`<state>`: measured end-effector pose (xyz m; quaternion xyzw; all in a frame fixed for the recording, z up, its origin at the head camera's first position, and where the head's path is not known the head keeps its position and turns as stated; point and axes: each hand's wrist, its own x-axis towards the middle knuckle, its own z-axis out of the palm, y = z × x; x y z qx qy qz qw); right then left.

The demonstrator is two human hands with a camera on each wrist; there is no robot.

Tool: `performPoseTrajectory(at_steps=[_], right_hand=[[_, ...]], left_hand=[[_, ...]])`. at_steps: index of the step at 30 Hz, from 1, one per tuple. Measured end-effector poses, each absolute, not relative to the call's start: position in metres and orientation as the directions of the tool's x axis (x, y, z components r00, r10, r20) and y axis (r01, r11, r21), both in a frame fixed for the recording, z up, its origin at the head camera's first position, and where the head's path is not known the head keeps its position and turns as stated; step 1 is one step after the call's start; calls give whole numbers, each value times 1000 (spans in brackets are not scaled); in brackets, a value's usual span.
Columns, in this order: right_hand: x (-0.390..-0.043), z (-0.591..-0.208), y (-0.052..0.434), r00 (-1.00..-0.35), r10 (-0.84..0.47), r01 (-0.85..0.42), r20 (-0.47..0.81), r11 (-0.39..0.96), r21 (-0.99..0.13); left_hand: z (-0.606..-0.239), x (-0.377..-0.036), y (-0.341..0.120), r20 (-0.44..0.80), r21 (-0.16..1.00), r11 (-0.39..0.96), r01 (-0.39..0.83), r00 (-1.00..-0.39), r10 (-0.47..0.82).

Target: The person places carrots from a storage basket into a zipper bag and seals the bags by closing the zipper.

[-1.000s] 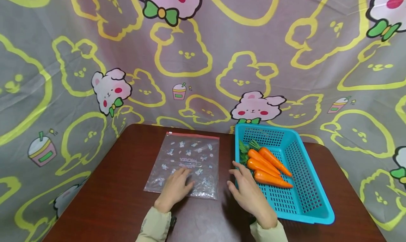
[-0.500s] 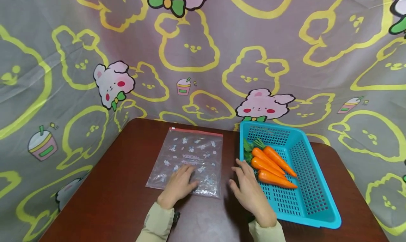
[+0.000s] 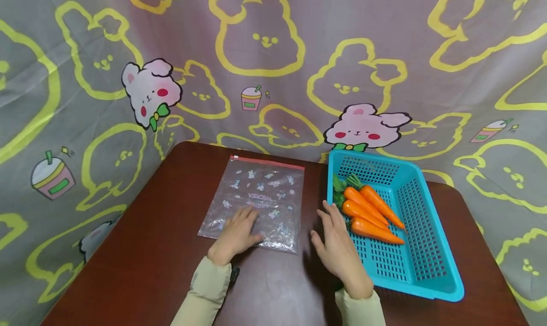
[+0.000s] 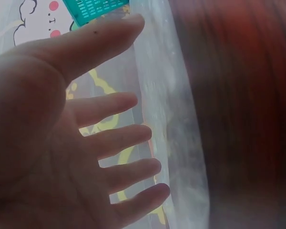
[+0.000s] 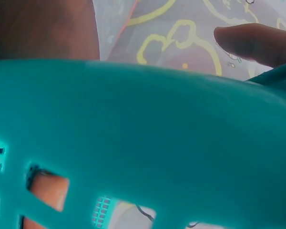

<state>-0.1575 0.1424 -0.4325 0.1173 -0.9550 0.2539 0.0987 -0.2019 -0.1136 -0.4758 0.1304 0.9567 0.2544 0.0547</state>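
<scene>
left grip [image 3: 233,233] spread flat on the bag [image 3: 256,202]; right grip [image 3: 337,247] relaxed beside the basket [image 3: 427,264]; only the head view shows the carrots [image 3: 369,214]

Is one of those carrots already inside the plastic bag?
No, all three carrots lie in the blue basket, and the plastic bag lies flat under the left hand.
</scene>
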Motion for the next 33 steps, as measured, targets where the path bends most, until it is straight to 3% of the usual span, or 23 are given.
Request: performPoseTrajectory(at_steps=[18, 33], right_hand=[[-163, -430, 149, -957, -210, -285, 198, 801, -526], [-163, -430, 153, -959, -223, -283, 175, 784, -552]], left_hand=[[-477, -205, -115, -134, 495, 854, 161, -957, 259], [-476, -204, -115, -135, 486, 856, 177, -952, 273]])
